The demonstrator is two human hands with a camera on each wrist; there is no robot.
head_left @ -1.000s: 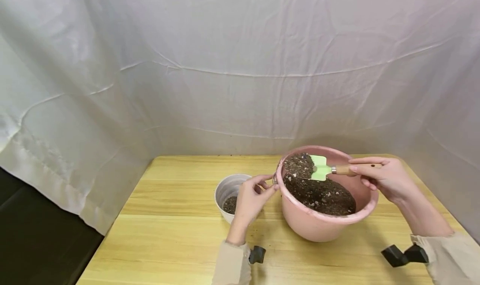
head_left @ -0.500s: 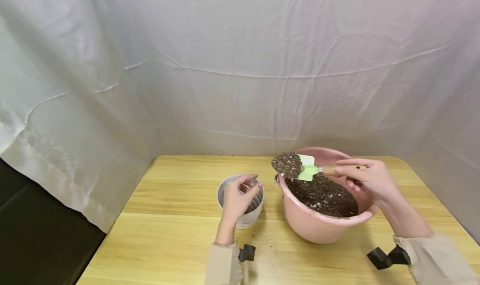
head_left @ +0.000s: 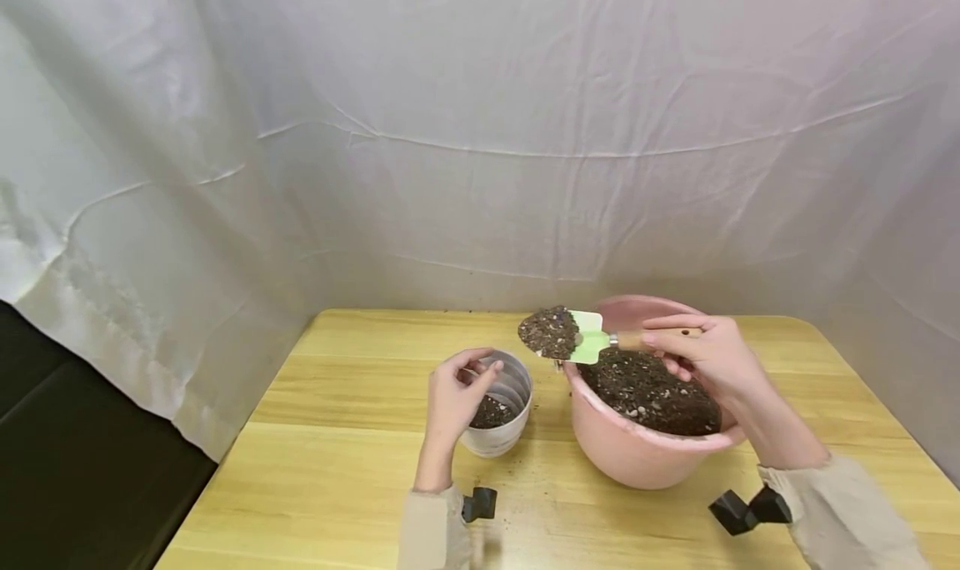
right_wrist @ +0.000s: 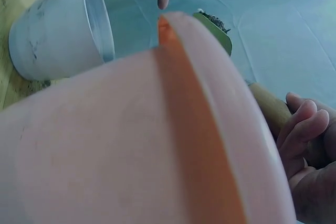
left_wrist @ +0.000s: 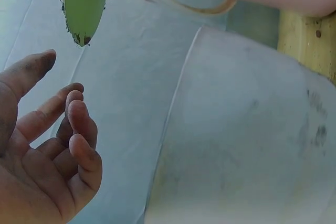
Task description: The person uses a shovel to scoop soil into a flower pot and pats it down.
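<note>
My right hand [head_left: 675, 347] grips the wooden handle [head_left: 637, 337] of a green trowel [head_left: 587, 337]. Its blade carries a heap of dark soil [head_left: 550, 332] and hangs just past the left rim of the pink basin [head_left: 637, 456], above and right of the white pot [head_left: 501, 439]. The basin holds soil [head_left: 648, 391]; the pot has a little at its bottom. My left hand [head_left: 480, 368] hovers by the pot's left rim, fingers loosely bent, holding nothing. The left wrist view shows that left hand [left_wrist: 58, 140] apart from the pot [left_wrist: 247, 140], under the trowel blade [left_wrist: 84, 3].
The pot and basin stand on a wooden table [head_left: 337, 453] with white cloth [head_left: 480, 137] draped behind and at both sides. A few soil crumbs lie on the table between the two. The table's left edge drops to a dark floor [head_left: 75, 470].
The trowel rose out of the basin with soil and moved left past its rim. My left hand left the basin's rim and drew back to the pot's left side.
</note>
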